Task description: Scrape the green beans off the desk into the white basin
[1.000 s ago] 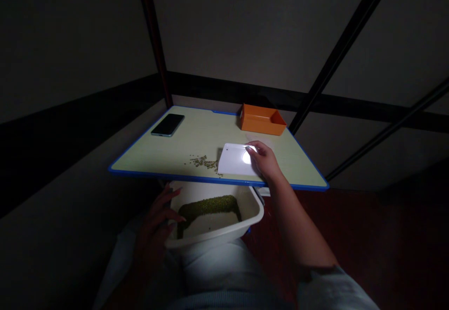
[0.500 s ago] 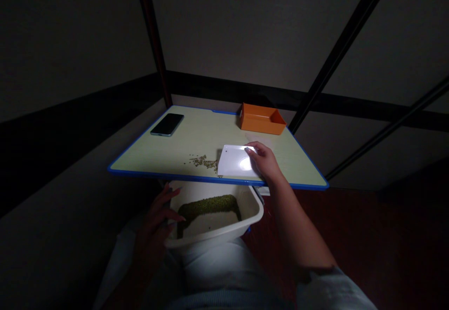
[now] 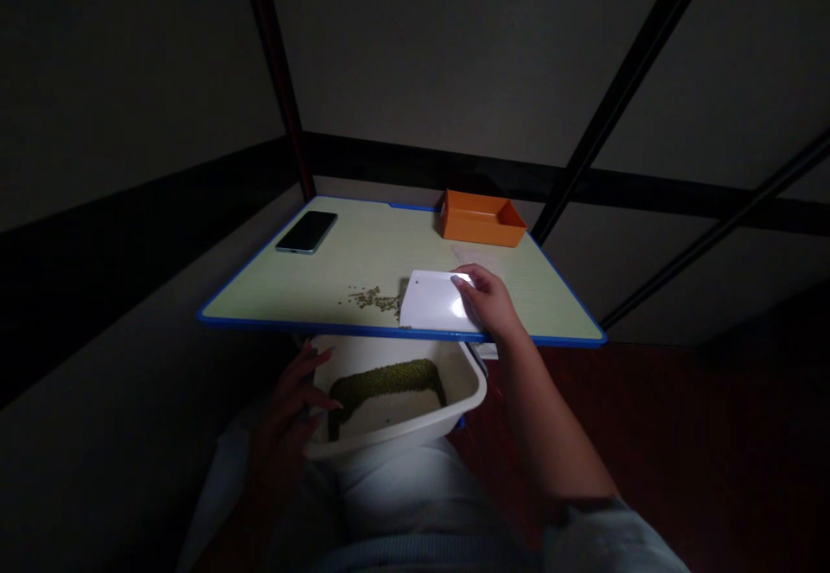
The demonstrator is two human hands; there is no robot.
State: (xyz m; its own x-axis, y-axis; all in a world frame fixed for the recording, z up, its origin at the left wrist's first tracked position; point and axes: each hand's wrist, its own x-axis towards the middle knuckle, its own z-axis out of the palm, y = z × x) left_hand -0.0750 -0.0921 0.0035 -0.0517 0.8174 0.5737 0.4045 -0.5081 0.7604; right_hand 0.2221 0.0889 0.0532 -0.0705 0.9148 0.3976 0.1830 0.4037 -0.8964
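Pinched between thumb and fingers, a white plastic scraper (image 3: 431, 298) is in my right hand (image 3: 489, 298). Its left edge stands beside a scatter of small green beans (image 3: 374, 298), near the front edge of the pale table (image 3: 363, 245). Below that edge a white basin (image 3: 468, 407) rests on my lap, tucked partly under the tabletop. Green beans (image 3: 402, 376) lie in it, banked along its far and left sides. My left hand (image 3: 291, 409) grips the basin's left rim, fingers reaching over the inside; it is in deep shadow.
A dark-screened phone (image 3: 307, 232) lies at the table's left. An orange open box (image 3: 483, 220) stands at the back right corner. A faint clear sheet (image 3: 476, 256) lies before the box. Walls close in behind and to the left. A blue rim (image 3: 259, 322) edges the table.
The scraper in my right hand has shifted very slightly left and toward the front edge. My left hand and the basin look unmoved.
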